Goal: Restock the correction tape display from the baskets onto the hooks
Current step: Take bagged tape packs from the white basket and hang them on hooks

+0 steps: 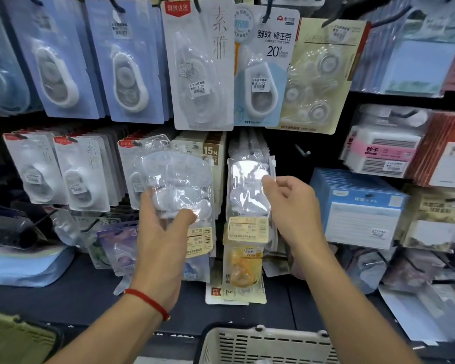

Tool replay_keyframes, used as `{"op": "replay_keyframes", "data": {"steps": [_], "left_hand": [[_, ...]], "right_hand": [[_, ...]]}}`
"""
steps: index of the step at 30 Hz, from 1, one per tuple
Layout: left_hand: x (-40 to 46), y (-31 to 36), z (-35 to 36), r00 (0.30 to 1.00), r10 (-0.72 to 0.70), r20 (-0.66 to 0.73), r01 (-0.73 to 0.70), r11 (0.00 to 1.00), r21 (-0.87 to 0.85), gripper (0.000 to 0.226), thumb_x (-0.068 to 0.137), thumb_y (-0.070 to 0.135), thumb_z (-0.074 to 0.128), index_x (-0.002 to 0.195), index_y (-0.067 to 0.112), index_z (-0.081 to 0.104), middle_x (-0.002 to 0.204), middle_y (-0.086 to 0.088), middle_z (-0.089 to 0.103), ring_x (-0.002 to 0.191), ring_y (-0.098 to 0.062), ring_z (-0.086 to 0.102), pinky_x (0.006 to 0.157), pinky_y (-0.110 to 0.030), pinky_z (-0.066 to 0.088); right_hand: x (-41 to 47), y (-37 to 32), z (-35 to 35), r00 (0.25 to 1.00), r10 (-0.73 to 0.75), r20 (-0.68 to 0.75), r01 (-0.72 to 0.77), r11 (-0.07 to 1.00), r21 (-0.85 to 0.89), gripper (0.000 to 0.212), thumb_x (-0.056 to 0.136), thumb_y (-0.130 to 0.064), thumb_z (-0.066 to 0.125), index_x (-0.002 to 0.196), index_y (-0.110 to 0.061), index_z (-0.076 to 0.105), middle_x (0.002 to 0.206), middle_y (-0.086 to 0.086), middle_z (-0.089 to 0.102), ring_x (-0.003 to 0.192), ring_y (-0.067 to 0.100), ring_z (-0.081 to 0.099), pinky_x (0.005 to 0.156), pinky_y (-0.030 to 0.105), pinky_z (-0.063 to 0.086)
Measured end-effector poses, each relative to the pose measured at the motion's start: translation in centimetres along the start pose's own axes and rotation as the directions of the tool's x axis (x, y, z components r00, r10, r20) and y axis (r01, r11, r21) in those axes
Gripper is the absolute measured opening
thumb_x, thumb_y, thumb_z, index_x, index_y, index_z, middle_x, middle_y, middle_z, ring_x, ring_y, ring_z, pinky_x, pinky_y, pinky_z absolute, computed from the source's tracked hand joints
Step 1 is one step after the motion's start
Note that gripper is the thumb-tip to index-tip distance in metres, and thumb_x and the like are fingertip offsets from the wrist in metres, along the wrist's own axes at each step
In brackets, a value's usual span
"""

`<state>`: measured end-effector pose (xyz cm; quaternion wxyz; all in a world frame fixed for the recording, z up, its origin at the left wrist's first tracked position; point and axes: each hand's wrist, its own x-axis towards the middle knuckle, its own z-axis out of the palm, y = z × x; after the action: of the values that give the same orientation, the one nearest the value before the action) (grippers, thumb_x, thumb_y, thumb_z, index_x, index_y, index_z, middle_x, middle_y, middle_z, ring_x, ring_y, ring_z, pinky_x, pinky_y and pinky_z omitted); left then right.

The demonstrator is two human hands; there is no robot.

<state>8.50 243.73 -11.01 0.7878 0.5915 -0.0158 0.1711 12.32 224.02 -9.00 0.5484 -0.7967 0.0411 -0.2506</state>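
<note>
Your left hand (166, 227) grips a slippery, light bundle of packets (176, 185); your right hand (292, 206) pinches one packet (247, 195) by its edge.

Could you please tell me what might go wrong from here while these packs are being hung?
1. The left hand holds a bundle of glossy packs in a loose grip; one could slide out and miss the basket.
2. The right hand only pinches the single pack by its edge, so it might twist and miss its hook.
</note>
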Motion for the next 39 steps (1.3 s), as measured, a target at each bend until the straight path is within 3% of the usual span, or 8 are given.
{"op": "replay_keyframes", "data": {"steps": [3, 6, 8, 13, 27, 32, 36, 39], "left_hand": [[-0.1, -0.1, 0.0, 0.999, 0.04, 0.009, -0.04, 0.998, 0.039, 0.052, 0.088, 0.01, 0.07, 0.122, 0.047, 0.058, 0.102, 0.012, 0.071, 0.108, -0.03, 0.07, 0.103, -0.065, 0.052], [-0.2, -0.3, 0.4, 0.995, -0.021, 0.1, 0.025, 0.999, -0.031, 0.055, 0.089, -0.003, 0.071, 0.131, 0.029, 0.057, 0.116, -0.002, 0.075, 0.113, -0.031, 0.071, 0.1, -0.056, 0.055], [-0.6, -0.3, 0.9, 0.974, -0.079, 0.211, 0.101, 0.99, -0.095, 0.053, 0.087, 0.002, 0.074, 0.133, 0.023, 0.056, 0.123, -0.01, 0.074, 0.115, -0.035, 0.071, 0.095, -0.054, 0.058], [-1.0, -0.6, 1.8, 0.961, -0.111, 0.255, 0.147, 0.981, -0.125, 0.047, 0.084, 0.016, 0.076, 0.126, 0.026, 0.057, 0.123, -0.01, 0.075, 0.11, -0.037, 0.074, 0.088, -0.057, 0.061], [0.1, -1.3, 0.3, 0.99, -0.001, 0.138, 0.007, 0.999, -0.045, 0.038, 0.091, 0.015, 0.071, 0.124, 0.032, 0.06, 0.119, -0.004, 0.073, 0.102, -0.03, 0.076, 0.067, -0.044, 0.064], [0.1, -1.0, 0.1, 0.995, 0.036, 0.093, -0.041, 0.998, 0.052, 0.035, 0.101, 0.009, 0.058, 0.12, 0.038, 0.057, 0.116, -0.001, 0.069, 0.091, -0.028, 0.076, 0.061, -0.051, 0.065], [-0.4, -0.9, 0.6, 0.961, -0.031, 0.276, 0.024, 0.999, 0.03, 0.035, 0.096, 0.008, 0.06, 0.115, 0.037, 0.055, 0.11, 0.001, 0.073, 0.083, -0.032, 0.077, 0.053, -0.053, 0.062], [-0.8, -1.2, 1.6, 0.905, -0.142, 0.401, 0.154, 0.988, 0.001, 0.038, 0.102, 0.006, 0.061, 0.121, 0.039, 0.058, 0.114, -0.004, 0.076, 0.092, -0.033, 0.078, 0.056, -0.054, 0.063]], "right_hand": [[-0.7, 0.1, -0.1, 0.986, -0.158, -0.062, 0.133, 0.946, -0.296, 0.035, 0.102, -0.046, 0.06, 0.129, -0.023, 0.062, 0.122, -0.008, 0.061, 0.107, 0.011, 0.059, 0.088, 0.03, 0.049], [-1.6, 0.0, 0.5, 0.967, -0.144, 0.211, 0.17, 0.979, -0.111, 0.022, 0.101, -0.049, 0.06, 0.113, -0.035, 0.07, 0.106, -0.017, 0.071, 0.099, -0.001, 0.065, 0.083, 0.016, 0.051], [-2.5, -0.1, 1.2, 0.921, -0.097, 0.377, 0.085, 0.995, 0.049, 0.032, 0.1, -0.058, 0.057, 0.106, -0.031, 0.074, 0.103, -0.011, 0.076, 0.096, 0.005, 0.071, 0.086, 0.03, 0.059], [-3.0, -0.6, 1.6, 0.974, -0.114, 0.198, 0.063, 0.968, 0.244, 0.047, 0.092, -0.056, 0.057, 0.093, -0.011, 0.069, 0.093, 0.019, 0.071, 0.089, 0.043, 0.067, 0.081, 0.063, 0.056], [-1.2, -0.4, -0.4, 0.983, 0.025, 0.183, -0.08, 0.951, 0.298, 0.049, 0.099, -0.042, 0.064, 0.083, 0.003, 0.054, 0.072, 0.009, 0.053, 0.066, 0.024, 0.049, 0.062, 0.041, 0.04], [-1.5, 0.4, 0.0, 0.992, -0.116, -0.045, 0.104, 0.972, -0.213, 0.028, 0.1, -0.042, 0.062, 0.123, -0.027, 0.063, 0.11, -0.013, 0.062, 0.1, 0.009, 0.061, 0.085, 0.029, 0.05], [-1.8, 0.0, 0.5, 0.962, -0.159, 0.222, 0.154, 0.987, 0.04, 0.02, 0.1, -0.045, 0.065, 0.113, -0.031, 0.072, 0.105, -0.014, 0.074, 0.099, 0.002, 0.069, 0.086, 0.025, 0.054], [-2.2, -0.4, 0.9, 0.936, -0.138, 0.324, 0.076, 0.977, 0.199, 0.026, 0.099, -0.047, 0.064, 0.102, -0.023, 0.073, 0.096, 0.0, 0.079, 0.091, 0.022, 0.076, 0.081, 0.046, 0.062]]}}
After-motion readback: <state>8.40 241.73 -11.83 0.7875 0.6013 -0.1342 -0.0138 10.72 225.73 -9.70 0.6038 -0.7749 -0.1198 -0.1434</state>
